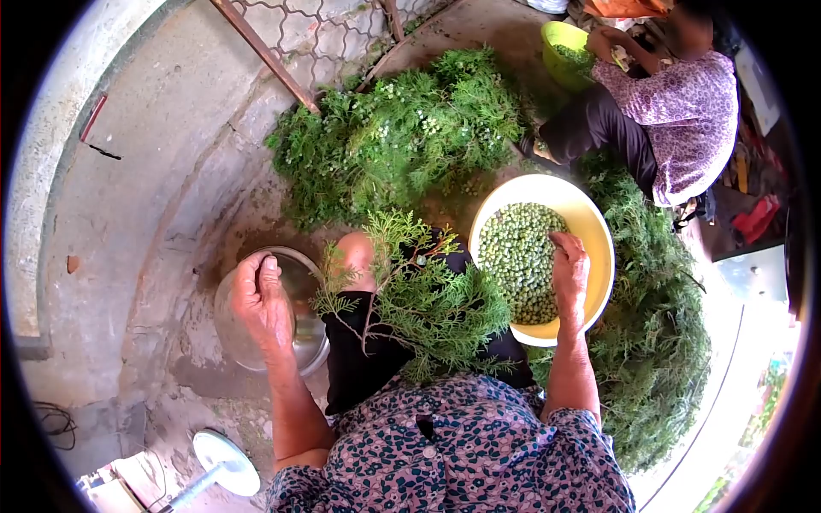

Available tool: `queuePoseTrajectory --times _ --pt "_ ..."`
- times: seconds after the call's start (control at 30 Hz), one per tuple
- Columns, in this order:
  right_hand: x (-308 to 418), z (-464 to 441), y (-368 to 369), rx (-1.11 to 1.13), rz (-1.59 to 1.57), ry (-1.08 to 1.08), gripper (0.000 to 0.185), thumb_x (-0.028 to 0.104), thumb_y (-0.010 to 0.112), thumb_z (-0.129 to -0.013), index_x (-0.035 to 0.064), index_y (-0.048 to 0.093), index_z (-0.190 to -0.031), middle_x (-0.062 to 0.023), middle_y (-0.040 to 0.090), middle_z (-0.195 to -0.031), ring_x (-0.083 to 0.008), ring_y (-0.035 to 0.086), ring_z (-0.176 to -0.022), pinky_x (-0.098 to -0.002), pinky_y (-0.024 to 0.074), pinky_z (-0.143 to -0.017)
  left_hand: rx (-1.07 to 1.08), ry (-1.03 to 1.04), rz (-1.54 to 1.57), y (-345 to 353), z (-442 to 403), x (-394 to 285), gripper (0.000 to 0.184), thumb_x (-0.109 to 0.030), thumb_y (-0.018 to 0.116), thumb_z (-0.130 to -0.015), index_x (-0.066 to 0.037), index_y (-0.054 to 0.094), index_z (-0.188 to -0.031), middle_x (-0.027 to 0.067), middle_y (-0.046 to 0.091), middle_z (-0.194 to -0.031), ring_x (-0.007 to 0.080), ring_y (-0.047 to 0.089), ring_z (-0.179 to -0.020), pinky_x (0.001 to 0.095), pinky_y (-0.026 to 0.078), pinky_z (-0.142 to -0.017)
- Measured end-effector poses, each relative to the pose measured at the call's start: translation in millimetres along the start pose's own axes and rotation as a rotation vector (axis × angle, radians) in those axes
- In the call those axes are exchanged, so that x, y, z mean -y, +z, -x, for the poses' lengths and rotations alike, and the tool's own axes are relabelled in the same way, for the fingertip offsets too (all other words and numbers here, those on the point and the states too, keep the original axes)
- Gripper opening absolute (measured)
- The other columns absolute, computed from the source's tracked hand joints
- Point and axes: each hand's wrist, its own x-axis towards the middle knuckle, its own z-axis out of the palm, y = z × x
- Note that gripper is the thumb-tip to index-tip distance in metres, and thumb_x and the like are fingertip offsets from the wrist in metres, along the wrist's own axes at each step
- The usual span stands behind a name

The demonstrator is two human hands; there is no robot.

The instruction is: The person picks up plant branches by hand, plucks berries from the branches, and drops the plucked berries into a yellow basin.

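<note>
Hands (pixel 265 299) (pixel 570 267) flank a branch (pixel 419 303) across the lap (pixel 355 368).

Basin (pixel 547 188): pale yellow, creamier inside
Berries (pixel 523 256): pale green mottled with olive
Sprig (pixel 445 308): bright green, brown stem, some orange-brown tips
Upper heap (pixel 393 145): fresh green flecked with pale bluish-green
Side heap (pixel 650 350): deeper, greyer green
Bowl (pixel 235 333): silvery grey, tinged brown
Near shirt (pixel 479 427): dusty pink-mauve, scattered all over with small dark navy and teal patches
Button (pixel 429 451): pale
Near trousers (pixel 349 368): black
Co-worker's shirt (pixel 676 103): pale lilac with a dense purple pattern
Co-worker's trousers (pixel 599 128): very dark purplish black
Tub (pixel 554 36): lime yellow-green
Bar (pixel 265 56): rusty brown
Disc (pixel 238 468): bluish white
Cloth (pixel 757 219): red
</note>
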Motion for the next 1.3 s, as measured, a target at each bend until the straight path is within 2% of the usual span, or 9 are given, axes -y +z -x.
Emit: queuePoseTrajectory --times 0.1,0.2,0.33,0.43,0.57,0.77,0.97,1.13,1.3 --pt "-2 1 0 -0.046 -0.026 -0.035 0.025 -0.004 0.044 -0.078 0.0005 0.062 -0.094 -0.0136 0.062 -0.089 -0.0245 0.061 -0.083 -0.0316 0.0470 -0.079 -0.020 -0.052 0.063 5 5 -7 0.009 -0.001 0.057 -0.082 0.001 0.057 -0.090 0.0076 0.059 -0.083 0.0142 0.055 -0.077 0.0250 0.044 -0.071" --pt "10 2 -2 -0.010 -0.268 0.177 0.016 0.003 0.052 -0.079 -0.0019 0.062 -0.090 -0.0133 0.062 -0.083 -0.0174 0.061 -0.072 -0.0265 0.0473 -0.069 0.159 0.005 0.101 19 20 -17 0.010 0.000 0.058 -0.080 -0.001 0.058 -0.090 0.0080 0.059 -0.083 0.0154 0.055 -0.076 0.0258 0.044 -0.071" --pt "13 1 -3 0.021 -0.120 0.164 0.016 0.007 0.056 -0.077 -0.0019 0.062 -0.090 -0.0134 0.062 -0.083 -0.0195 0.061 -0.073 -0.0291 0.0471 -0.069 0.343 0.214 0.108 47 44 -36 0.014 0.000 0.063 -0.073 -0.002 0.057 -0.085 0.0100 0.057 -0.080 0.0235 0.056 -0.073 0.0312 0.045 -0.066" --pt "9 0 1 -0.039 0.096 -0.017 0.017 0.013 0.062 -0.076 0.0021 0.064 -0.089 -0.0143 0.061 -0.087 -0.0231 0.061 -0.078 -0.0337 0.0470 -0.071 0.377 0.443 -0.030 63 50 -34 0.017 -0.004 0.065 -0.069 -0.004 0.057 -0.084 0.0084 0.055 -0.086 0.0270 0.052 -0.080 0.0366 0.041 -0.071" --pt "62 8 2 0.023 -0.027 -0.166 0.013 0.007 0.062 -0.077 0.0033 0.062 -0.089 -0.0140 0.061 -0.087 -0.0247 0.061 -0.077 -0.0320 0.0493 -0.066 0.468 0.441 -0.130 70 58 -27 0.020 -0.008 0.065 -0.070 -0.007 0.057 -0.088 0.0070 0.055 -0.092 0.0265 0.051 -0.086 0.0377 0.038 -0.075" --pt "151 59 28 0.427 -0.395 -0.543 0.016 0.000 0.064 -0.072 0.0023 0.061 -0.088 -0.0123 0.062 -0.084 -0.0250 0.061 -0.077 -0.0315 0.0508 -0.068 0.494 0.499 -0.260 76 61 -22 0.028 -0.009 0.065 -0.068 -0.008 0.056 -0.095 0.0060 0.055 -0.098 0.0257 0.050 -0.090 0.0374 0.036 -0.077" --pt "138 78 56 0.492 -0.380 -0.557 0.015 0.000 0.063 -0.071 -0.0001 0.058 -0.085 -0.0152 0.057 -0.081 -0.0330 0.057 -0.075 -0.0370 0.0477 -0.063 0.552 0.543 -0.377 76 56 -23 0.035 -0.014 0.065 -0.069 -0.008 0.057 -0.102 0.0043 0.057 -0.095 0.0234 0.049 -0.089 0.0379 0.037 -0.075" --pt "141 80 55 0.476 -0.322 -0.609 0.015 0.001 0.062 -0.071 0.0005 0.058 -0.085 -0.0147 0.056 -0.079 -0.0330 0.057 -0.074 -0.0376 0.0470 -0.063 0.543 0.597 -0.308 84 43 -25 0.018 -0.014 0.066 -0.068 -0.009 0.058 -0.084 0.0048 0.057 -0.068 0.0247 0.050 -0.070 0.0375 0.039 -0.070" --pt "149 80 45 0.505 -0.286 -0.658 0.014 0.003 0.062 -0.072 0.0013 0.057 -0.086 -0.0130 0.055 -0.079 -0.0318 0.056 -0.074 -0.0380 0.0456 -0.065 0.465 0.539 -0.181 71 33 -31 0.015 -0.007 0.067 -0.065 -0.007 0.063 -0.080 0.0077 0.060 -0.075 0.0256 0.056 -0.071 0.0335 0.045 -0.065"
